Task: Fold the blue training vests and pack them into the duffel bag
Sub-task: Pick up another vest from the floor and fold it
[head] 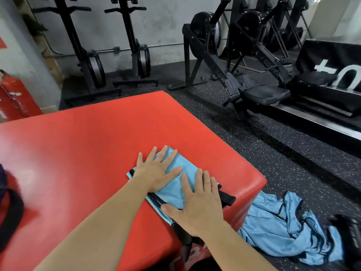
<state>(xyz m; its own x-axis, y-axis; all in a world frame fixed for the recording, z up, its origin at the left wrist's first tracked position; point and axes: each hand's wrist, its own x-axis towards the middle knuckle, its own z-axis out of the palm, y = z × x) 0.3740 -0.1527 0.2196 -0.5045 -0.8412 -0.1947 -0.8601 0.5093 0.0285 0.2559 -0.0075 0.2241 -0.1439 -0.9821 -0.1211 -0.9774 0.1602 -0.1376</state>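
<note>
The head view shows 1 folded blue vest (176, 179) lying near the right-hand corner of a red padded box (93, 137), with a black strap (227, 198) of its trim poking out over the edge. The cloth looks thin, light and limp, likely a little slick, so I judge the fold will spring open or slide unless it is carried from underneath or pinched through all layers at the folded edge. The left hand (156, 171) lies flat on the far half of the bundle, fingers straight and spread, palm down, gripping nothing. The right hand (199, 207) lies flat on the near half in the same way, thumb out to the side, pressing the layers onto the box. Both forearms reach in from the lower edge at a low angle. A heap of unfolded vests (283, 227) sits on the speckled floor just beside the box. At the far left, a dark blurred shape with a strap (11, 212) rests on the box, possibly the duffel bag.
</note>
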